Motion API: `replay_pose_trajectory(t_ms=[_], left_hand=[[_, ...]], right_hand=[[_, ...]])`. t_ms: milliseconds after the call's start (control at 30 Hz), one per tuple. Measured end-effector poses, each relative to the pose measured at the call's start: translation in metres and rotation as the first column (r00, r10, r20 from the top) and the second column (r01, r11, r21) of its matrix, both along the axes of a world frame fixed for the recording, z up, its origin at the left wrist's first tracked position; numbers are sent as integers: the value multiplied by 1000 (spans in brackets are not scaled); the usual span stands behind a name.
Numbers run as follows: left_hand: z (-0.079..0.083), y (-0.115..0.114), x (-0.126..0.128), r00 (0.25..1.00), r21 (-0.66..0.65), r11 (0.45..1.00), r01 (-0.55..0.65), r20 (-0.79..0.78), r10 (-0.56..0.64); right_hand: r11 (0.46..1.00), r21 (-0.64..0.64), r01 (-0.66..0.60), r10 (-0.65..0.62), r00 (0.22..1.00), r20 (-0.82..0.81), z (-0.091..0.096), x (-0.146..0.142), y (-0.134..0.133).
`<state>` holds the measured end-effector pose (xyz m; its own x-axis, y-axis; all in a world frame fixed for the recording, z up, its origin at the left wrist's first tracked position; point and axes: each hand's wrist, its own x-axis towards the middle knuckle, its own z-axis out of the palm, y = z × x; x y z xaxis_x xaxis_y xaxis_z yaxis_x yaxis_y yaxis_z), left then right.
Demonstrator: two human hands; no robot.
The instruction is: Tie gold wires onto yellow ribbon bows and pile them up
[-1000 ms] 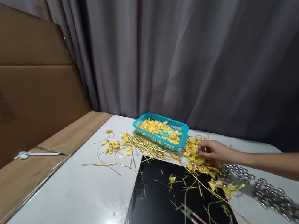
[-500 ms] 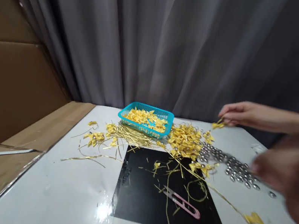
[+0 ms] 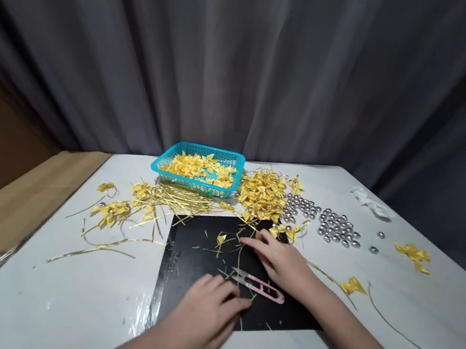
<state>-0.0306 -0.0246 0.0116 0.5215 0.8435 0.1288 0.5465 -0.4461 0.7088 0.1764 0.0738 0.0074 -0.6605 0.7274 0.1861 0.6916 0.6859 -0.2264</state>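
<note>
My left hand [image 3: 209,316] rests low over the near part of a black mat [image 3: 186,295], fingers loosely bent and apart, thumb beside a short gold wire scrap. Over the mat's far right part, my right hand [image 3: 283,260] reaches in with a finger stretched toward thin gold wire strands; nothing is plainly held, and its palm side is hidden. Between the hands lies a pair of pink-handled thread snips [image 3: 273,292]. A small yellow ribbon piece [image 3: 221,238] sits left of my right fingertips.
Behind the mat stands a turquoise basket [image 3: 239,175] of yellow ribbon pieces, with a gold wire bundle [image 3: 184,199] before it. A yellow bow pile [image 3: 263,191] and silver beads [image 3: 338,226] lie right. Loose bows [image 3: 113,213] lie left. Cardboard [image 3: 27,200] borders the left edge.
Both blurred hands at the right have come down over the mat. The yellow bow held by one hand is gone from it. The camera has turned right, shifting the scene left.
</note>
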Motion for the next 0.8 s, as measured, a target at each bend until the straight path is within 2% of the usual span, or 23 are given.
replay_pose_trajectory(t_ms=[67,133,300,367,433,467,533,600,633,667,733,800], left_hand=[[-5,8,12,970,91,989,114,-224,-91],[-11,5,17,954,136,981,138,-285,-94],[-18,0,9,949,197,959,205,-281,-145],[-20,2,4,954,231,943,240,-237,-185],[-24,2,1,955,328,904,272,-208,-212],[-27,1,1,956,403,872,277,-205,-209],[-36,-3,4,970,587,773,238,-187,-157],[-47,-10,9,984,719,674,169,-157,-80],[-52,-13,12,987,744,653,140,-160,-30],[-56,-17,15,983,751,645,140,-182,-2],[-59,-22,20,979,748,649,138,-202,25],[-58,-23,22,979,734,664,144,-201,11]], right_hand=[[999,11,38,-38,999,-24,0,1,9],[998,15,60,-59,998,-37,-1,1,15],[1000,17,9,-8,998,-65,5,3,19],[998,39,49,-44,994,-101,11,7,16],[988,82,132,-117,978,-171,19,13,8],[980,100,169,-144,965,-217,22,15,2],[977,114,181,-140,944,-298,27,15,-19],[995,58,83,-63,953,-295,26,9,-48],[999,38,9,1,966,-260,23,5,-65],[999,48,1,11,971,-239,18,2,-81],[998,39,40,-30,977,-213,3,-1,-113],[978,140,155,-129,975,-179,-16,2,-137]])
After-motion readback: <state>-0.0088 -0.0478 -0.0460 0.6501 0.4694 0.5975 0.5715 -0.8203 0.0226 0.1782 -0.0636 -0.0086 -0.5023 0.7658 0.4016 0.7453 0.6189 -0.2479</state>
